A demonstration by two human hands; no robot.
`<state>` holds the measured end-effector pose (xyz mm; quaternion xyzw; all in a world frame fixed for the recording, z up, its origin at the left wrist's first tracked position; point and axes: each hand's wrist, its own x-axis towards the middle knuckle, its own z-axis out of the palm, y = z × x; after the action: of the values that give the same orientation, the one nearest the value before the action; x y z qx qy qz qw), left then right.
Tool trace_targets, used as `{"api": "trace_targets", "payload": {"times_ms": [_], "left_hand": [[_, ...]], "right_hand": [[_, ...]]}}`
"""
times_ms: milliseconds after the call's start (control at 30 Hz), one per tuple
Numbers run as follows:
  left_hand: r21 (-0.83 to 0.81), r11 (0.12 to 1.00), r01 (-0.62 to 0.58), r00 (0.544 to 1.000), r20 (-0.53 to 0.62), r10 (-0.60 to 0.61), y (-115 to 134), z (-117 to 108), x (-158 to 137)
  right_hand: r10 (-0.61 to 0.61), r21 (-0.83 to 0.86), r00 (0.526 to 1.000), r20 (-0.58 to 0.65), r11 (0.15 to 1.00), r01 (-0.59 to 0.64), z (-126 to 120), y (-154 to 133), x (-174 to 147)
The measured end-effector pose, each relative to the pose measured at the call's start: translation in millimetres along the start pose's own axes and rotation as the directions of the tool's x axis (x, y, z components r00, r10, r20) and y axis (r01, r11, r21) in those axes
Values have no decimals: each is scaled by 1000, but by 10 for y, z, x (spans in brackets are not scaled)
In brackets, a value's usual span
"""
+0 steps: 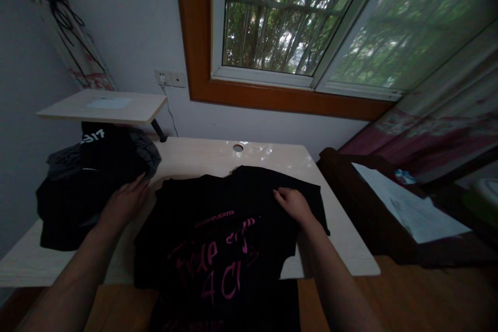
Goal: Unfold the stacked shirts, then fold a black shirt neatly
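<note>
the desk (346, 249) spans the middle of the frame, its rounded corner at lower right and its front edge running to the left border. a black shirt (264, 202) lies spread at center, its lower part hanging over that front edge toward the bottom. pale desk surface shows behind the shirt, around the hole (238, 148), and in a wedge to its right. at left, the shelf (70, 104) overhangs the back of a dark clothes pile (66, 207), limiting room above it; a narrow strip of desk parts pile and shirt.

on the shirt, small pink print reads "uncomplicated", its first letters dim; below, larger pink script shows "4 cl", the rest hard to read. white characters mark the pile's top, seemingly ending in "17".

the left hand (126, 198) has its fingers loosely extended, tips at the pile's right edge. the right hand (293, 205) rests on the shirt at center right, fingers curled in; whether they pinch cloth cannot be told.
</note>
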<state>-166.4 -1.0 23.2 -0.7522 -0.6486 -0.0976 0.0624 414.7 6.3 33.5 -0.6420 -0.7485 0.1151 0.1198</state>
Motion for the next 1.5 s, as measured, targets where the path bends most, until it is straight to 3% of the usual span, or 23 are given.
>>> {"api": "trace_targets", "payload": {"times_ms": [100, 233, 333, 433, 633, 800, 867, 933, 1033, 1100, 1200, 1367, 1500], "left_hand": [[73, 997, 12, 1000, 3, -12, -6, -16, 1], [79, 996, 48, 998, -38, -45, 217, -146, 26], [-24, 1000, 7, 999, -42, -8, 416, -180, 137], [-194, 978, -72, 997, -7, 72, 567, -147, 312], [-351, 933, -74, 985, 120, 124, 808, -165, 548], [-335, 940, -54, 974, 190, 124, 824, -159, 551], [-327, 943, -52, 987, 125, 98, 742, -145, 541], [-308, 951, -30, 1000, -16, 27, 621, -151, 537], [-263, 963, 61, 977, -182, -112, 444, -198, 550], [-226, 971, 84, 970, -206, -131, 390, -235, 561], [-142, 989, 31, 979, -195, -58, 445, -268, 578], [-103, 994, -25, 990, -139, 11, 701, -297, 657], [-151, 977, -148, 989, -32, 145, 885, -316, 735]], "right_hand": [[53, 79, 996, -67, 996, -47, 17, 139, 51], [51, 214, 980, -192, 977, -9, 25, 373, 106], [55, 155, 946, -320, 988, -5, 19, 547, 132], [85, 9, 914, -397, 996, -88, 11, 675, 146], [195, -156, 924, -330, 954, -257, -34, 734, 159], [137, -212, 950, -281, 957, -200, -114, 743, 164], [123, -224, 941, -315, 954, -200, -169, 786, 145], [150, -240, 916, -373, 937, -252, -241, 849, 111], [221, -289, 882, -416, 888, -359, -355, 928, 53], [255, -325, 878, -405, 858, -399, -408, 938, 32], [275, -359, 888, -369, 839, -409, -426, 870, 43], [189, -329, 903, -386, 886, -326, -331, 563, 139], [-97, -226, 948, -302, 974, 28, -219, 146, 243]]}}
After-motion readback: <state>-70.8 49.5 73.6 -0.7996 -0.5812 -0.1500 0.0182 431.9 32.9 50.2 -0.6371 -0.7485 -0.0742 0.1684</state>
